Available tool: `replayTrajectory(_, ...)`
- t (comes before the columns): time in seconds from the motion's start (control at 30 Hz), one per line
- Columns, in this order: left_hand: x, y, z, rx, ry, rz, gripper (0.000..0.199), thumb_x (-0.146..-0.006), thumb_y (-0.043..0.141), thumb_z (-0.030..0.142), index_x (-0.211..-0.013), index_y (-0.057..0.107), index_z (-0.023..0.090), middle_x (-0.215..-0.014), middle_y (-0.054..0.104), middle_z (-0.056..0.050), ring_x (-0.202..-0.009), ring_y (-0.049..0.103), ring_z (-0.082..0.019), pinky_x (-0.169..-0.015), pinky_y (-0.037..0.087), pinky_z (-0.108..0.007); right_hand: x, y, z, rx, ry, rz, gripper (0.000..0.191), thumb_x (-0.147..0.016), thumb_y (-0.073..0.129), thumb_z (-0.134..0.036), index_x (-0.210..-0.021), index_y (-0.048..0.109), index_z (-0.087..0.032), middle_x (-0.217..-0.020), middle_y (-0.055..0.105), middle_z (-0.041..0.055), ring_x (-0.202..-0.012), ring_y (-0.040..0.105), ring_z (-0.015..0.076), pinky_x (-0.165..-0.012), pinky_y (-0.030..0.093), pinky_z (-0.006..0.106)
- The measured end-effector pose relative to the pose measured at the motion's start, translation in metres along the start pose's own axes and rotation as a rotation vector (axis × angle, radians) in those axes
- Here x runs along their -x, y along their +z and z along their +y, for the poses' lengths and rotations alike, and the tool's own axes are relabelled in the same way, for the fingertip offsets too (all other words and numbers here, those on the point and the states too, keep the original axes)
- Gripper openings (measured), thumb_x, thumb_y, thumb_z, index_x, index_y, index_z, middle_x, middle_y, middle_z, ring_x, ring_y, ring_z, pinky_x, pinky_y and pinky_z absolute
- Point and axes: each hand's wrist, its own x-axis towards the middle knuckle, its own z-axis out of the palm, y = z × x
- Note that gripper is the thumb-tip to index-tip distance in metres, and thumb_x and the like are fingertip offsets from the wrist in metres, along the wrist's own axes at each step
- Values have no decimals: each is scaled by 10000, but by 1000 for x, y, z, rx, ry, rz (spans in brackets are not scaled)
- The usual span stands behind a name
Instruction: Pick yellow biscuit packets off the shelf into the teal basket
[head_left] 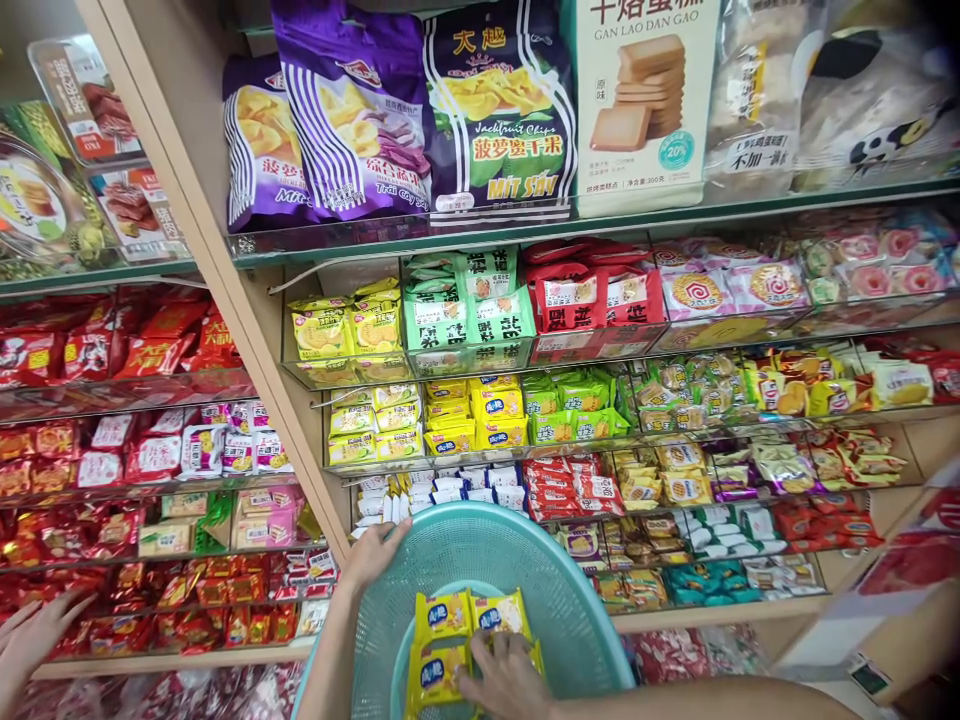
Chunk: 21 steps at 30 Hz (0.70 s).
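Head view showed a large, round teal plastic basket with perforated sides [581,620]; glossy yellow rectangular packets with blue-and-white labels [442,615] lay together at its bottom. The left hand [379,550] rested on the basket's upper-left rim, probably to steady it; its fingers lay close together, though whether they pinched the rim could not be told. The right hand [504,670] reached into the basket from the lower right, fingers apart and curved down over the packets, a posture suited to gathering or pressing them; whether they gripped one was hidden. Above the basket's far rim, matching yellow shelf packets [499,405] stood behind a clear shelf lip [480,458], likely there to stop them sliding out. Well left of the basket, another person's hand [34,640] was near shiny red wrapped packets [120,635].
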Motion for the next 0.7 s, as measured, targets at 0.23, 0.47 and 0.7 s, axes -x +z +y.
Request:
replayTrajectory(0.23,2,-2,2,11,-7,1,491,-765,346,635,-553,432,201,-556,478,24,-601,500,-176,-627,356,-254,-2,7,1,12,-8,49,278,-758,537,-314,-1035,559,-316,-1022,594,155,-667,590,301,-462,438,455)
replayTrajectory(0.47,1,1,0,24,-24,4,520,-757,357,656,-557,484,192,-540,485,21,-593,506,-180,-597,347,-248,-6,-51,21,-107,-57,49,526,-722,610,-408,-1203,454,-262,-1155,558,187,-777,616,327,-542,487,444)
replayTrajectory(0.7,-1,1,-2,44,-19,-3,524,-754,359,657,-555,489,190,-560,521,11,-615,526,-189,-597,355,-247,-35,-177,103,-175,121,279,458,-861,460,-408,-1255,402,-182,-1159,530,124,-929,566,276,-718,489,406)
